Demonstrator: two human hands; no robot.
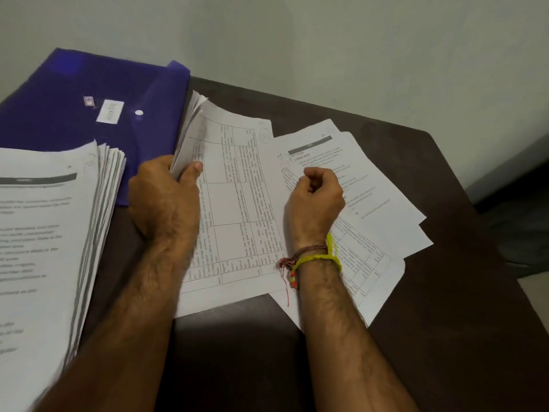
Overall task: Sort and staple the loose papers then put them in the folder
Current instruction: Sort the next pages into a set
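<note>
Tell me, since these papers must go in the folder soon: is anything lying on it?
Yes. The thick paper stack at the left overlaps the purple folder on its near edge; nothing else covers it.

Dark brown table (445, 292) is holding a purple folder (74, 93), thick paper stack (44, 233) & loose sheets (386, 203) fanning out in the middle/right.

A dark brown table (445, 292) fills the lower part of the view, its matte top running back to a far edge that sits against a plain, pale grey-green wall (326, 40). The wall is bare and evenly, softly lit, a little brighter toward the upper right. A faint sheen lies on the tabletop near its front middle. Past the table's right edge a dim strip of floor (531, 295) shows, dark nearer the wall and paler lower down.
</note>
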